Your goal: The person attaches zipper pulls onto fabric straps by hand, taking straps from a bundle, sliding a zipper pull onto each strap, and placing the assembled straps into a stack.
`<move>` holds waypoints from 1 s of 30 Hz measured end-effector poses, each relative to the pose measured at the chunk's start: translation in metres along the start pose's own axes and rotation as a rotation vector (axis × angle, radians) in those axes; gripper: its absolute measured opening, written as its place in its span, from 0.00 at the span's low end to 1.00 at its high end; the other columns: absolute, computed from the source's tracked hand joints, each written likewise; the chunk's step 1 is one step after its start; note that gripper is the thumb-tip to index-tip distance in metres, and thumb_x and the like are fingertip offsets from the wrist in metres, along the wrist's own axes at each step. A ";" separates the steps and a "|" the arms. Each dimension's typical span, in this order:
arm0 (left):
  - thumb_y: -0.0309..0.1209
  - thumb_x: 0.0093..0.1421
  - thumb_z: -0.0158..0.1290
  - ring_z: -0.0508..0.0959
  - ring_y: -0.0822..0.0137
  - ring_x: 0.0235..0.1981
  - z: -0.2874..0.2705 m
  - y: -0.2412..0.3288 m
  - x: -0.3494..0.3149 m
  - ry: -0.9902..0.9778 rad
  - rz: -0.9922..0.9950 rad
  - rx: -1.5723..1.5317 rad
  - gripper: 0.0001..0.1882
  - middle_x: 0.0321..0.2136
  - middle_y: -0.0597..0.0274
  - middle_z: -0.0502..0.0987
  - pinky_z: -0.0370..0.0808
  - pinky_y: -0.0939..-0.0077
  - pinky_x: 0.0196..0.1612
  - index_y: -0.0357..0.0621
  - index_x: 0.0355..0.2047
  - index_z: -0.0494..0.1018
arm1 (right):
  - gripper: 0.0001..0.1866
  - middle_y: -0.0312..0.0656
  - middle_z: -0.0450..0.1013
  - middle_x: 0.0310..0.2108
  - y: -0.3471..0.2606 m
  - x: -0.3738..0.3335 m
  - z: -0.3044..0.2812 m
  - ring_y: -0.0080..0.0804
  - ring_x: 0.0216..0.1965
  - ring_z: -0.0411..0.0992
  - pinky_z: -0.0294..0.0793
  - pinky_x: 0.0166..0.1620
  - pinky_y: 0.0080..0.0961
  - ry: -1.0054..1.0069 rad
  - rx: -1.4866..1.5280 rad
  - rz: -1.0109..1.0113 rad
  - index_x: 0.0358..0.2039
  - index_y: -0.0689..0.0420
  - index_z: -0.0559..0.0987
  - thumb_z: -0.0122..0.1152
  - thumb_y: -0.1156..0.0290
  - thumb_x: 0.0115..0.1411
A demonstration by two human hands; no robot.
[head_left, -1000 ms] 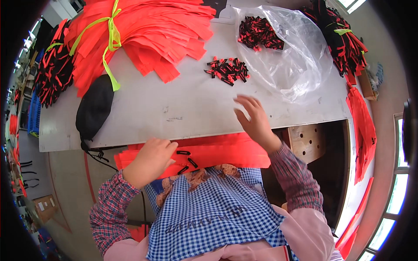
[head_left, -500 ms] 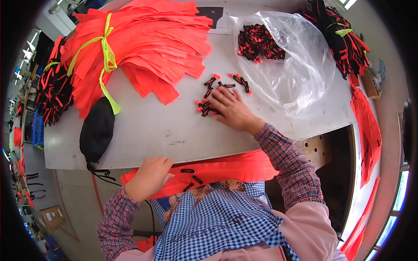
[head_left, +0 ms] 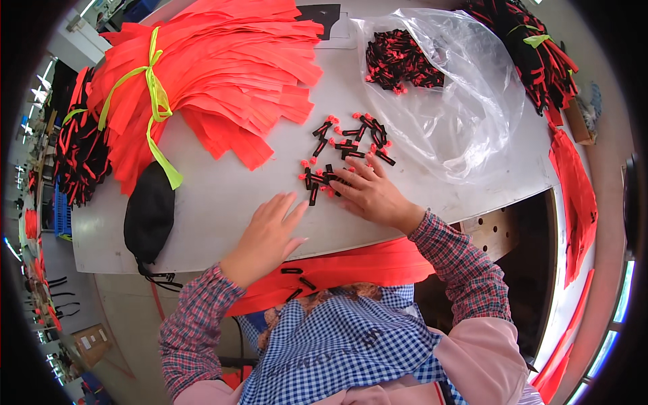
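Observation:
Small black loop-shaped pieces with coral ends [head_left: 347,148], perhaps zipper pulls, lie scattered on the white table [head_left: 216,202]. My right hand [head_left: 379,197] rests over the near edge of this scatter, fingers apart, with its fingertips touching some pieces. To its left, my left hand [head_left: 265,237] reaches over the table's front edge with fingers stretched out and nothing in it. Across my lap lies a coral fabric strip [head_left: 364,266], partly covered by my left forearm. Several black loop pieces [head_left: 292,271] lie on the strip.
A large bundle of coral strips [head_left: 223,74], tied with yellow-green ribbon, covers the back left. A black pouch [head_left: 150,212] sits by the left edge. At the back right lies a clear plastic bag [head_left: 472,94] with a heap of similar pieces [head_left: 401,61]. Black-and-coral bundles [head_left: 540,61] flank the table.
My left hand has moved up from the lap onto the table's edge, its fingers straightening. My right hand has drawn nearer, and the black pieces are more spread out, with more showing.

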State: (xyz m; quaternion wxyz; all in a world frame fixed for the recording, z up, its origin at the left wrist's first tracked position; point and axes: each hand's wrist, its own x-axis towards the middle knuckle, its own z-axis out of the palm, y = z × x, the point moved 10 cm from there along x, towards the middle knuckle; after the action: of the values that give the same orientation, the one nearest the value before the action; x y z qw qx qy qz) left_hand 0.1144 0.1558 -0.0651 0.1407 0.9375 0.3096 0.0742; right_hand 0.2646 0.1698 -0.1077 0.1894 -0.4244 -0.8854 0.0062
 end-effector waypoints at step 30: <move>0.36 0.57 0.59 0.78 0.44 0.45 -0.171 -0.403 0.098 0.576 -0.851 0.497 0.18 0.41 0.40 0.76 0.76 0.51 0.47 0.32 0.40 0.74 | 0.12 0.43 0.77 0.44 0.017 -0.023 -0.066 0.51 0.54 0.70 0.70 0.55 0.45 0.267 0.191 0.389 0.40 0.59 0.81 0.64 0.81 0.54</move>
State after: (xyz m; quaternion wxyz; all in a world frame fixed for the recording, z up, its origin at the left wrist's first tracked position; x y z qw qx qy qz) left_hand -0.0718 0.5619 -0.0225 -0.1568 0.6770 0.6939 0.1887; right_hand 0.3126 0.1531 -0.0574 0.3393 -0.5639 -0.7496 0.0702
